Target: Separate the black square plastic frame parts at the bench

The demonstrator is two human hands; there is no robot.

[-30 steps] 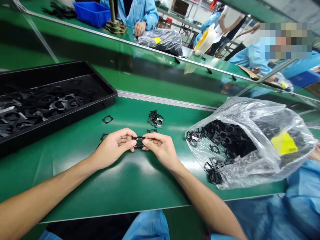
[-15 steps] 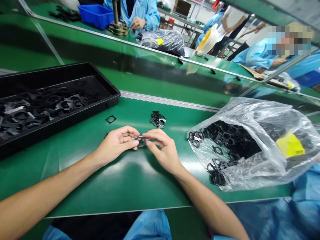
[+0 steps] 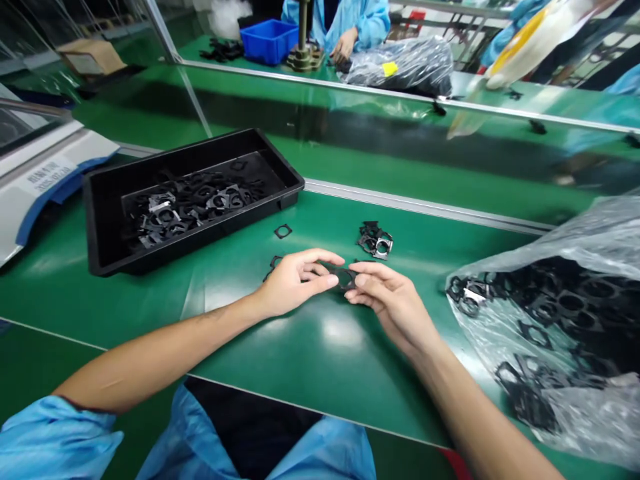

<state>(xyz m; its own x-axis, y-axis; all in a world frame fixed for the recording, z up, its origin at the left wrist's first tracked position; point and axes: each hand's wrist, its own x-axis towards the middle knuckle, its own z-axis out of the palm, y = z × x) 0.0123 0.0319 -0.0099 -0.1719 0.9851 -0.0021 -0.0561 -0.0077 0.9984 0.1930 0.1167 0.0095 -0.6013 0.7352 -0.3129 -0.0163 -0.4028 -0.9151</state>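
Over the middle of the green table, my left hand (image 3: 295,283) and my right hand (image 3: 393,300) hold one black square frame with a round hole (image 3: 346,279) between them. Fingertips of both hands pinch its opposite sides. Behind my right hand lies a small pile of black frames (image 3: 373,239), one with a shiny face. A single flat black frame (image 3: 283,231) rests beyond my left hand. Another black piece (image 3: 274,262) is partly hidden behind my left wrist.
A black tray (image 3: 200,247) holding many black frames stands at the left. At the right, a clear plastic bag (image 3: 480,347) spills black frames. A low metal-edged divider (image 3: 425,210) runs along the back. A co-worker's hand (image 3: 345,45) is beyond it, near a blue bin (image 3: 270,43).
The camera view has swung left, so everything sits farther right in the picture. The frame between my hands has turned, its round hole now facing the camera.
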